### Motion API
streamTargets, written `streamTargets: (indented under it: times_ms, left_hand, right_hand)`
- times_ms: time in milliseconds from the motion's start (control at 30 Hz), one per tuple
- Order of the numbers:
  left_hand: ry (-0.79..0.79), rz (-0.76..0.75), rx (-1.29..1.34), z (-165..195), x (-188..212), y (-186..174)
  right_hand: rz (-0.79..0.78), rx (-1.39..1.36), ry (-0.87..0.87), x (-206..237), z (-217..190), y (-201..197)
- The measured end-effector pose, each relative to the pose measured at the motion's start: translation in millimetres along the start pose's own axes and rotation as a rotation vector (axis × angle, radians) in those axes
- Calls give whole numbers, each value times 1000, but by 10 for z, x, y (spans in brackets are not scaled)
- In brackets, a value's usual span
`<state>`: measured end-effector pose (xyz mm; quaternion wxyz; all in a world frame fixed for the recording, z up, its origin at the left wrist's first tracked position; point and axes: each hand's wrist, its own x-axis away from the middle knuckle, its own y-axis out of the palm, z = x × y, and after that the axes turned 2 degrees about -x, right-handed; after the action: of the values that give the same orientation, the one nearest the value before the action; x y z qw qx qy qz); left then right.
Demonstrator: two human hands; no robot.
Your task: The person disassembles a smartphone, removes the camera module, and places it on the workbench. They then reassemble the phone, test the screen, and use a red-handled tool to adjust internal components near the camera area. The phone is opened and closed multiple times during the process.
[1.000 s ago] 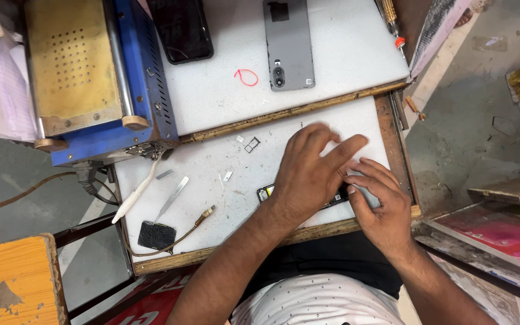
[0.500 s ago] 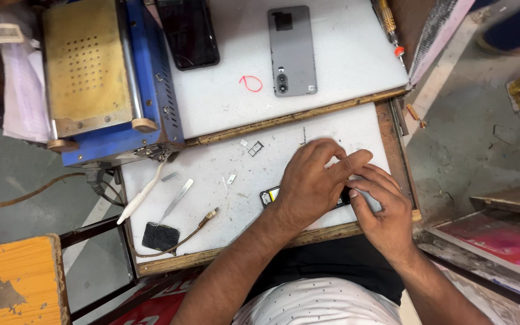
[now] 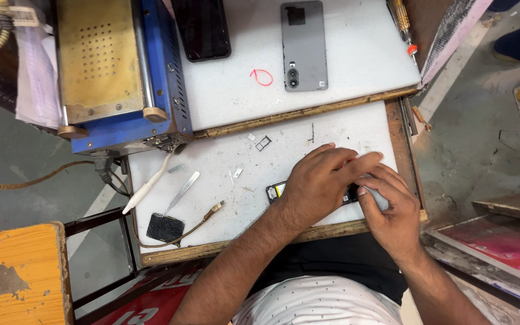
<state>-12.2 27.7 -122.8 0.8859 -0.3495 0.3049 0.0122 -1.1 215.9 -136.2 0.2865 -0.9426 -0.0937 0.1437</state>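
Note:
An opened phone (image 3: 275, 192) lies on the lower white board (image 3: 224, 180), mostly hidden under my hands; only its dark left end with a yellow patch shows. My left hand (image 3: 320, 183) lies flat over it, fingers pointing right. My right hand (image 3: 386, 207) sits at the phone's right end, fingers curled around a small grey piece (image 3: 379, 197) I cannot identify. A grey phone back cover (image 3: 304, 45) lies on the upper board, and a black phone (image 3: 203, 27) rests to its left.
A blue and brass heating machine (image 3: 115, 72) stands at the upper left. A small tray frame (image 3: 263, 143), a thin metal pry tool (image 3: 183, 190), a white stylus (image 3: 145, 183), a black pad (image 3: 165, 228) and a cable tip (image 3: 214, 209) lie on the lower board. An orange stool (image 3: 13, 271) is at lower left.
My left hand's fingers have drawn together and shifted a little right over the phone. The camera view has drifted slightly; the right hand stays at the phone's end.

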Motion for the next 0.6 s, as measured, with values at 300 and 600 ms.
streamTargets:
  times_ms: [300,600]
  left_hand:
    - [-452,-103,-686,-478,602,-1130]
    - [-385,-6,-847,-494,981,-1162]
  right_hand:
    - [8,-5,0,-20,-43,-3]
    - [-26,12,-8,25,-43,-14]
